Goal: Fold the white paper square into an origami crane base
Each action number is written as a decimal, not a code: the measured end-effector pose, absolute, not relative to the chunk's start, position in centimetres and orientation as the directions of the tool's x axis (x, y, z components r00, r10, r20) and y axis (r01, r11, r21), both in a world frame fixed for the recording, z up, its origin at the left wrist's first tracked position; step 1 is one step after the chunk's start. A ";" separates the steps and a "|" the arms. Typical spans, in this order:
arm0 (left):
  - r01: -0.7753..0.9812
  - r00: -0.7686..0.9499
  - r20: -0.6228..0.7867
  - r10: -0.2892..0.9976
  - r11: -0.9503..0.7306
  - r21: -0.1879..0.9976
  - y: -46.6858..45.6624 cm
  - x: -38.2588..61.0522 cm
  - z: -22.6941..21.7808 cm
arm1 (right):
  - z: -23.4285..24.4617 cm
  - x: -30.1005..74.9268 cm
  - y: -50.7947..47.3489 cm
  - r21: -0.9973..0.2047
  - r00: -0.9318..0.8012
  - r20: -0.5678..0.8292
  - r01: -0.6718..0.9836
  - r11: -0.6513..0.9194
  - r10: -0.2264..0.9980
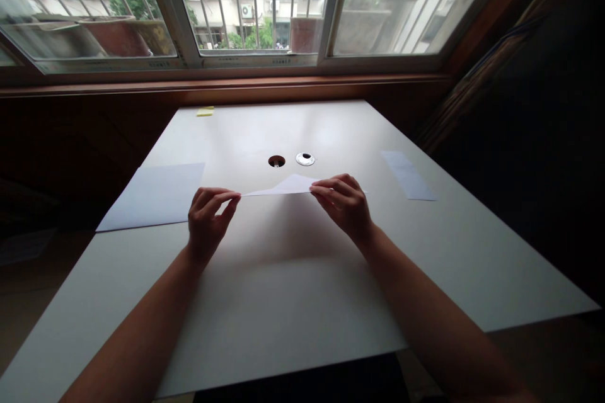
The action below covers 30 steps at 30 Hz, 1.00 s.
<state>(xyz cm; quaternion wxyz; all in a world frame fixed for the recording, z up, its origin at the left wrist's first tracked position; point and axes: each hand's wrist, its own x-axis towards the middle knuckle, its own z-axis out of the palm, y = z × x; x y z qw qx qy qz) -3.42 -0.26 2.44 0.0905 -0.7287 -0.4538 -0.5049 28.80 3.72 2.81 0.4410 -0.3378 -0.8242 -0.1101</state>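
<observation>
Between my two hands a white sheet of paper [288,186] is held up above the table, seen nearly edge-on with a raised peak towards its far side. My left hand [210,217] pinches its left corner between thumb and fingertips. Further along the near edge, my right hand [344,201] pinches the paper's right part, and a small tip of it shows beyond the knuckles. A soft shadow falls on the tabletop below. How the paper is folded cannot be made out at this angle.
The white table [283,321] carries a stack of white paper [151,195] at left, a paper strip [409,175] at right and yellow sticky notes [205,111] at the far edge. A cable hole [276,162] and a round metal-rimmed grommet [305,158] lie beyond my hands. A barred window stands behind.
</observation>
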 end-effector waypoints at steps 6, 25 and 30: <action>0.742 0.065 0.825 0.562 -0.580 0.336 -0.1 -3.4 2.4 | 2.7 28.9 3.8 -0.121 -0.366 0.807 0.665 0.737 0.463; 0.787 0.152 0.825 0.544 -0.572 0.232 -0.2 -3.5 2.3 | 2.9 28.6 3.5 -0.049 -0.445 0.779 0.658 0.751 0.441; 0.786 0.413 0.747 0.521 -0.618 -0.003 -0.7 -2.6 2.8 | 2.9 27.1 3.0 0.031 -0.568 0.717 0.605 0.795 0.404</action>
